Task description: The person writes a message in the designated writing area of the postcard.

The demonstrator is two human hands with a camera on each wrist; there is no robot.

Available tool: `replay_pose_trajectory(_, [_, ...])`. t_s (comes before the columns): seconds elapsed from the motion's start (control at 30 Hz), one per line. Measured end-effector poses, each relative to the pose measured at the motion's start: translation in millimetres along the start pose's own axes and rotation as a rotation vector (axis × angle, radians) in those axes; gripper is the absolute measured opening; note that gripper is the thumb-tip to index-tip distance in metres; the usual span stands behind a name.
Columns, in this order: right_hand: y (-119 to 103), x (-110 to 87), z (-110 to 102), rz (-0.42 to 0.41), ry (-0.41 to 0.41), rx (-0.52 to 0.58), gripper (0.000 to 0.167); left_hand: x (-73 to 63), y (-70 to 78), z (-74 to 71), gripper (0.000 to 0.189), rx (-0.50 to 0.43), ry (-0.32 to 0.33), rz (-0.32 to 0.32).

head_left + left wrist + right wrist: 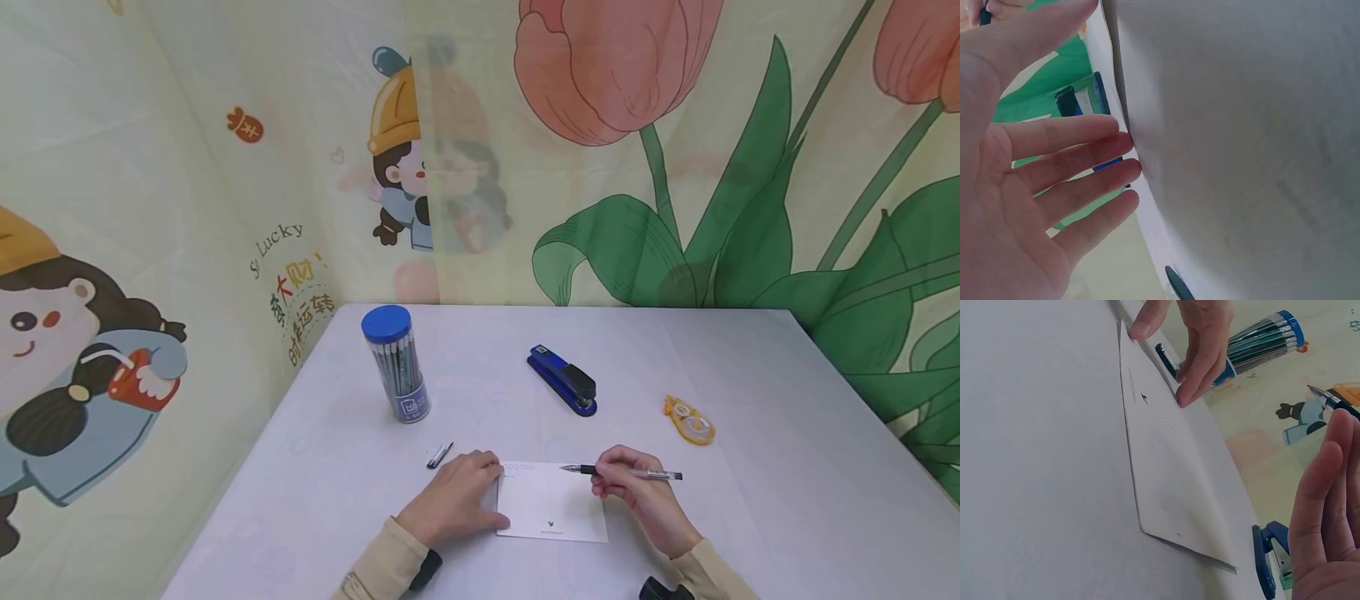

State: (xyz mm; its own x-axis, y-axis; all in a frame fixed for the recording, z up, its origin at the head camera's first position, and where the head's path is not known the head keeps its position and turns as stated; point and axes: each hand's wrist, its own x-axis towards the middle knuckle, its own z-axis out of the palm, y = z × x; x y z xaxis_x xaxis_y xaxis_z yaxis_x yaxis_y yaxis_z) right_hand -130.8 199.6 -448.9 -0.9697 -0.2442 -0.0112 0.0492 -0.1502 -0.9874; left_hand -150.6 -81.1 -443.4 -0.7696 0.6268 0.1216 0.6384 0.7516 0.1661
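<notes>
A small white card (553, 500), with a tiny dark bird printed near its lower edge and faint marks along its top left, lies flat on the table. My left hand (459, 498) rests at the card's left side, thumb at the lower corner and fingers near the upper one. In the left wrist view the left fingers (1079, 181) are extended and slightly spread. My right hand (637, 492) pinches a pen (663, 476) with a clear barrel and black grip, its tip pointing left above the card's upper right. The pen's tip (1319, 392) is bare in the right wrist view.
A pen cap (440, 455) lies left of the card. Behind it stands a blue-lidded tub of pencils (401, 371). A blue stapler (562, 380) sits beyond the card, and an orange correction tape (690, 420) is at the right. Printed curtains hang behind the white table (300, 508).
</notes>
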Motion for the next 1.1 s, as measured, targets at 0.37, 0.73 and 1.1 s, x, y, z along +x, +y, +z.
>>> replay_pose_trajectory(0.37, [1,2.2,0,0.009,0.015,-0.036,0.006,4.3,4.8,1.9,0.06,0.021,-0.041,0.003])
replay_pose_trajectory(0.73, [-3,9.7,-1,0.056,-0.006,-0.087,0.022,9.6,10.4,1.9,0.058,0.028,-0.038,0.002])
replay_pose_trajectory(1.1, [4,23.3,3,0.027,-0.066,-0.129,0.037,17.6,17.4,3.9,0.061,0.024,-0.058,-0.027])
